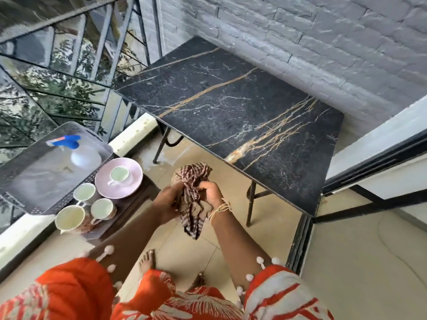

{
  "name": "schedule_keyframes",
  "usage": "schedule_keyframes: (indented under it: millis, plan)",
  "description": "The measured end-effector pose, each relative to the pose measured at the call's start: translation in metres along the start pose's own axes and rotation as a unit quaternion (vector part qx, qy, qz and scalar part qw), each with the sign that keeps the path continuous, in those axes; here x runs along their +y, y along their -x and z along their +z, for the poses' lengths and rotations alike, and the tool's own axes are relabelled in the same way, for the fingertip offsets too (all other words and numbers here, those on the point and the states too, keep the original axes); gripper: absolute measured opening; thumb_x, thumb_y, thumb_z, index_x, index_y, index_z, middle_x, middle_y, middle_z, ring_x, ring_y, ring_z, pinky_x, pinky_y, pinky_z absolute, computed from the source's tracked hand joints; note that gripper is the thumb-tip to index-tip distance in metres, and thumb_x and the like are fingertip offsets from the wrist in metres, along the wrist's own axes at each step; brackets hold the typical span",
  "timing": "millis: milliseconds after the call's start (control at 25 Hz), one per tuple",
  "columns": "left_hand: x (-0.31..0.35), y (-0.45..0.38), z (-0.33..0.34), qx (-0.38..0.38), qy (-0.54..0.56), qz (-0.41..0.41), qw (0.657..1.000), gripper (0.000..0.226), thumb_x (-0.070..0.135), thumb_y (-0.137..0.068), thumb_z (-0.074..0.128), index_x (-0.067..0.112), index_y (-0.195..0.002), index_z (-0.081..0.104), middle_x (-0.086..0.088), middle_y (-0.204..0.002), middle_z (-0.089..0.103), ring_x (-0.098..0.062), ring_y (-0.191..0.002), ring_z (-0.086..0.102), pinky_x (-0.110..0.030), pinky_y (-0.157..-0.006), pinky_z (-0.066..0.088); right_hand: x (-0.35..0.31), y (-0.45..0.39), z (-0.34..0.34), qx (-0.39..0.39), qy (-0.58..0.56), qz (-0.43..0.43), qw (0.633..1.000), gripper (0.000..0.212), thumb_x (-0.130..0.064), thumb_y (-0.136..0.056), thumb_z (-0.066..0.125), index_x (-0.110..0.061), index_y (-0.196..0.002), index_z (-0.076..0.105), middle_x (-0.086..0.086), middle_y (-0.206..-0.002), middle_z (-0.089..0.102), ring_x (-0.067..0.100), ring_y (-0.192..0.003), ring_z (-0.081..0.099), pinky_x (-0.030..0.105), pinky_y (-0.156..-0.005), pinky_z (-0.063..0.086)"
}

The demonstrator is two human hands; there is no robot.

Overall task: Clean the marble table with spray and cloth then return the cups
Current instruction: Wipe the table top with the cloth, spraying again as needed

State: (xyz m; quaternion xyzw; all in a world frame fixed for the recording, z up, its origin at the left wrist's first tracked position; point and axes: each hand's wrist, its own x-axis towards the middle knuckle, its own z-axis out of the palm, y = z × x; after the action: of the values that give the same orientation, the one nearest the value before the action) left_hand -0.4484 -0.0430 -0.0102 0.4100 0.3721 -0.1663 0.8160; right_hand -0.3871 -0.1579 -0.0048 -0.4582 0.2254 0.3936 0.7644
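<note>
Beside the bare black marble surface (231, 107) with gold and white veins, a person stands with the left hand (167, 202) and right hand (211, 195) both clamped in a grip on one crumpled brown checked cloth (193, 199), held in the air just off the near edge. Judging by the cleared top, wiping looks done or nearly so, while returning the cups remains. On a low stand to the left wait four pale ceramic cups (119, 175), one on the single pink saucer (129, 188), near one clear spray bottle with a blue trigger (78, 150).
</note>
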Motion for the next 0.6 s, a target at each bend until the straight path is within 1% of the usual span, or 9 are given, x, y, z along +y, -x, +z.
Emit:
schedule_keyframes:
  millis: [40,80,160,200,280,360,440,520,600]
  plan:
    - [0.004,0.0,-0.006,0.02,0.021,0.027,0.999,0.042,0.029,-0.094,0.057,0.0,-0.124,0.055,-0.022,-0.109,0.067,-0.028,-0.082,0.07,-0.041,-0.07,0.059,0.005,-0.008,0.007,0.016,-0.002,-0.008,1.0,0.033,-0.01,-0.062,0.053,0.007,-0.086,0.069,0.023,-0.083,0.068,0.034,-0.076,0.068,0.043,-0.088,0.054]
    - [0.01,0.004,-0.012,0.051,0.025,0.05,0.997,0.036,0.021,-0.095,0.058,-0.001,-0.122,0.054,-0.021,-0.102,0.068,-0.026,-0.075,0.071,-0.039,-0.063,0.059,0.007,-0.01,0.02,0.01,-0.009,-0.009,1.0,0.032,-0.012,-0.068,0.048,0.008,-0.084,0.067,0.021,-0.08,0.068,0.033,-0.072,0.067,0.038,-0.082,0.056]
    - [0.022,0.01,-0.03,0.102,0.012,0.086,0.991,0.026,0.013,-0.094,0.059,0.003,-0.117,0.054,-0.018,-0.098,0.067,-0.026,-0.072,0.07,-0.037,-0.059,0.06,0.018,-0.027,0.047,0.0,0.007,0.003,1.0,0.045,-0.019,-0.065,0.057,0.009,-0.099,0.065,0.025,-0.098,0.065,0.037,-0.086,0.065,0.047,-0.095,0.052]
    - [0.029,0.012,-0.044,0.135,0.0,0.095,0.986,0.024,0.013,-0.092,0.061,0.009,-0.115,0.054,-0.019,-0.101,0.067,-0.028,-0.078,0.069,-0.04,-0.064,0.061,0.027,-0.038,0.065,-0.001,0.032,0.003,0.999,0.049,-0.019,-0.056,0.065,0.006,-0.098,0.066,0.024,-0.098,0.065,0.037,-0.087,0.064,0.051,-0.1,0.048]
    - [0.045,0.012,-0.084,0.187,-0.012,0.102,0.977,0.029,0.015,-0.088,0.066,0.017,-0.114,0.053,-0.02,-0.109,0.067,-0.036,-0.093,0.067,-0.047,-0.079,0.058,0.047,-0.055,0.102,0.011,0.118,-0.008,0.993,0.038,-0.007,-0.053,0.069,0.002,-0.089,0.069,0.012,-0.073,0.069,0.028,-0.068,0.065,0.044,-0.084,0.054]
    - [0.063,0.017,-0.129,0.213,-0.026,0.105,0.971,0.033,0.016,-0.088,0.066,0.013,-0.119,0.054,-0.021,-0.11,0.066,-0.036,-0.096,0.066,-0.046,-0.082,0.056,0.062,-0.062,0.144,0.017,0.197,-0.021,0.98,0.041,0.013,-0.068,0.061,0.006,-0.108,0.063,0.002,-0.064,0.07,0.023,-0.064,0.066,0.031,-0.064,0.057]
    - [0.077,0.022,-0.175,0.242,-0.051,0.115,0.962,0.031,0.014,-0.088,0.066,0.007,-0.117,0.059,-0.022,-0.111,0.067,-0.032,-0.092,0.066,-0.044,-0.083,0.055,0.083,-0.073,0.182,-0.017,0.274,-0.007,0.961,0.052,0.016,-0.077,0.058,0.002,-0.127,0.053,0.005,-0.089,0.074,0.02,-0.08,0.069,0.026,-0.068,0.055]
    - [0.089,0.029,-0.21,0.284,-0.045,0.133,0.948,0.024,0.012,-0.089,0.064,0.009,-0.113,0.059,-0.019,-0.108,0.066,-0.027,-0.09,0.062,-0.04,-0.084,0.054,0.103,-0.08,0.217,-0.047,0.366,0.031,0.929,0.066,0.004,-0.081,0.063,-0.007,-0.141,0.04,0.015,-0.129,0.059,0.026,-0.111,0.062,0.028,-0.084,0.05]
    - [0.105,0.035,-0.244,0.329,-0.001,0.142,0.933,0.024,0.01,-0.091,0.062,0.013,-0.113,0.055,-0.017,-0.106,0.064,-0.025,-0.087,0.06,-0.035,-0.075,0.054,0.121,-0.089,0.258,-0.069,0.428,0.055,0.9,0.072,-0.002,-0.084,0.063,-0.01,-0.147,0.029,0.016,-0.144,0.044,0.031,-0.128,0.049,0.032,-0.098,0.045]
